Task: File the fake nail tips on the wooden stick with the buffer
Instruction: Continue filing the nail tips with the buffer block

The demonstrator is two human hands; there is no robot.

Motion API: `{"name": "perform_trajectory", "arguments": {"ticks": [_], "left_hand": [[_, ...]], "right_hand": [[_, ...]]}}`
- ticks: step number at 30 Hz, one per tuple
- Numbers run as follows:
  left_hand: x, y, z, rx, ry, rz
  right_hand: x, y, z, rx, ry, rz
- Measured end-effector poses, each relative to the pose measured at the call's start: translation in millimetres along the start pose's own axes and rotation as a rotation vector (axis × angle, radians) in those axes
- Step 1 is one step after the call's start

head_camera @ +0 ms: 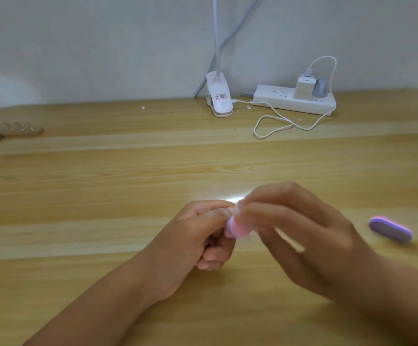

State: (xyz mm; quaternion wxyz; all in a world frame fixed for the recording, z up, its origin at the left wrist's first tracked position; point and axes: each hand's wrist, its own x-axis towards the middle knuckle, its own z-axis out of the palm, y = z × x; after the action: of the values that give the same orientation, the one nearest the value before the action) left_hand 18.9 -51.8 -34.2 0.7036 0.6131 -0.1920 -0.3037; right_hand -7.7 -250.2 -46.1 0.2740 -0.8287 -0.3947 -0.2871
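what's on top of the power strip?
A white charger block with a white cable plugged into its top, and a grey plug beside it, stand on the power strip, toward its right end. The sockets under both are covered.

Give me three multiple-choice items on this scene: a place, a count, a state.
1. Where do the nail-tip sticks lie? A) far left of the table B) far right C) in a hand
2. How many buffers show? A) one B) two C) three
3. The spare buffer is: A) held B) lying on the table C) hanging

Answers: 1 A, they sit at the left edge; 2 B, one buffer at the right hand, one spare; 3 B, it rests there untouched.
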Motion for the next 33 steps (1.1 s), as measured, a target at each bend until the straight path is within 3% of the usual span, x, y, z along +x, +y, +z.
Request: {"name": "perform_trajectory", "arguments": {"ticks": [14,19,23,27,33], "left_hand": [[1.5,-2.5,2.4,0.034,0.0,0.016],[2.2,-7.1,0.1,0.086,0.024,0.024],[2.0,-5.1,1.5,0.18,-0.002,0.074],[1.6,-7.8,1.5,0.186,0.01,0.084],[1.9,-9.4,0.7,0.209,0.06,0.191]], "right_hand": [[2.6,9.9,-5.9,0.021,0.019,0.099],[0.6,-0.3,0.7,0.016,-0.03,-0.012],[0.8,12.4,-8.4,0.022,0.011,0.06],[-2.9,7.3,-2.5,0.028,-0.014,-0.018],[2.5,28.5,-14.2,-0.006,0.156,0.252]]}}
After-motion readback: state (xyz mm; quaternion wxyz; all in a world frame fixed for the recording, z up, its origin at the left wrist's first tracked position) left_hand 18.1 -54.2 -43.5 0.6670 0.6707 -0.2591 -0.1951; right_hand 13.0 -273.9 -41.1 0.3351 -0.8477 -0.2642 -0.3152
